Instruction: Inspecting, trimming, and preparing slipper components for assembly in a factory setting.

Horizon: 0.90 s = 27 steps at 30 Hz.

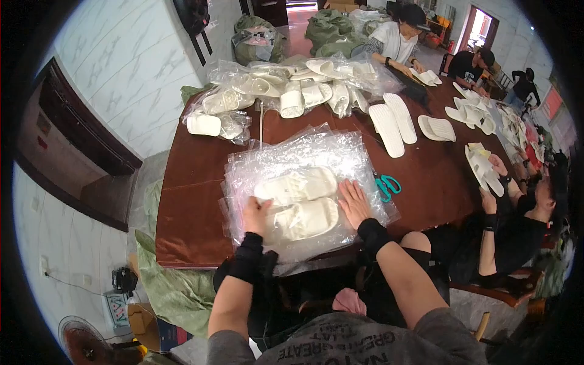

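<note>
A pair of white slippers lies side by side in a clear plastic bag, on top of a spread stack of clear plastic bags. At the left ends of the slippers, my left hand has its fingers bent and closed on the bag's edge. My right hand lies flat with fingers spread on the plastic, just beside the slippers' right ends. Teal-handled scissors rest to the right of the stack, their blades partly hidden under plastic.
Bagged white slippers are heaped at the far side of the brown table. Loose slippers lie to the right. A co-worker at the right holds a white slipper; other people sit farther along. Green sacks stand behind.
</note>
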{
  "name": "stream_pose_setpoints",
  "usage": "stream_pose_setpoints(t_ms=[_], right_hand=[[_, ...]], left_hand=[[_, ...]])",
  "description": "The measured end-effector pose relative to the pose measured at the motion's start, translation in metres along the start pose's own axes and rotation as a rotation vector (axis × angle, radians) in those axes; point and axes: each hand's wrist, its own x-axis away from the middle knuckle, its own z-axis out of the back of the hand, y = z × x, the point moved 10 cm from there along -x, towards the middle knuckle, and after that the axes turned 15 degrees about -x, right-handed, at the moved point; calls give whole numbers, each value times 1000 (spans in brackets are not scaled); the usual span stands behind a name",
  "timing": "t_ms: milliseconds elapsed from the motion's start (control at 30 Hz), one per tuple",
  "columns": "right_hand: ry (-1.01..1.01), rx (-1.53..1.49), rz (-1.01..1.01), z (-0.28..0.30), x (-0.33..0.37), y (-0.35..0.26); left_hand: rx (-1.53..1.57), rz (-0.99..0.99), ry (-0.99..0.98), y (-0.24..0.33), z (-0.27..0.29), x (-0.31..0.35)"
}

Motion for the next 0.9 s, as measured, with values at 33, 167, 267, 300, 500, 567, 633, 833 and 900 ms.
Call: stream_pose_setpoints(t_ms=[33,167,267,300,500,567,633,833,900], right_hand=[[13,43,27,4,3,-2],[29,100,35,-2,0,-10],[34,94,39,3,0,-10],[17,98,16,2,1,-9],[32,89,49,5,3,-15],[2,91,25,0,2,-8],[-47,155,1,-10,-2,2],[-57,177,-32,-15,0,13],[4,175,-3,-3,1,6]], left_hand=[[1,-4,-2,-3,-2,4],[186,-47,186,-68,92,-6],[182,92,158,-108,159,-3],[423,18,234,-102,183,3],[855,-86,299,-10,241,29],[890,-59,240,29,204,36],[916,-85,148,70,144,43],[368,30,11,78,-3,51],[-177,-287,153,84,-6,54]])
